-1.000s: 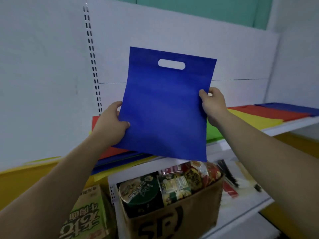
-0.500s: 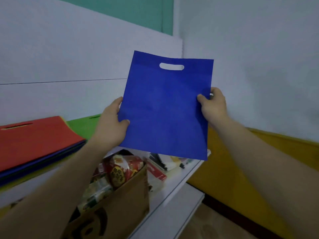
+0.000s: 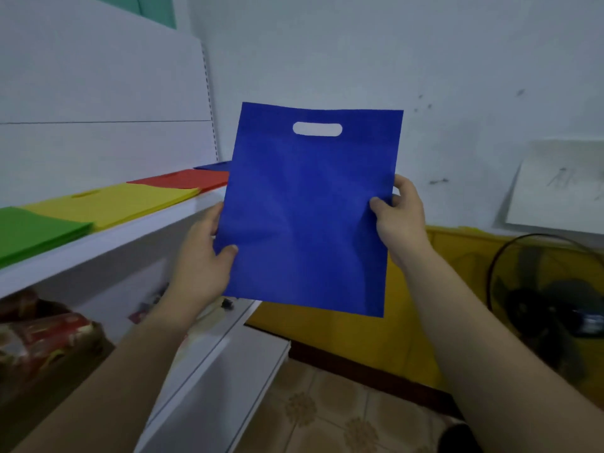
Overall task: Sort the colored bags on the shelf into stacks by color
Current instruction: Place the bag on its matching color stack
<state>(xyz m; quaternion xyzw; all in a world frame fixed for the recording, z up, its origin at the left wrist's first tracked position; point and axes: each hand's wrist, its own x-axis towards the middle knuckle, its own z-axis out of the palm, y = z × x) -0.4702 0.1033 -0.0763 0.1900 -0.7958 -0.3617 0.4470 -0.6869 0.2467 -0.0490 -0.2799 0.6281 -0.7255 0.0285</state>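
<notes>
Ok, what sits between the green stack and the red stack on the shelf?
A yellow stack, between the green stack and the red stack, seen in the head view.

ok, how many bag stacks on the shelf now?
4. Green stack at the left edge, yellow stack beside it, red stack further along, blue stack at the far end, mostly hidden behind the held blue bag. More may sit out of frame left.

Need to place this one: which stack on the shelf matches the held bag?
The blue stack at the far end, beyond the red stack; the held blue bag hides most of it.
</notes>
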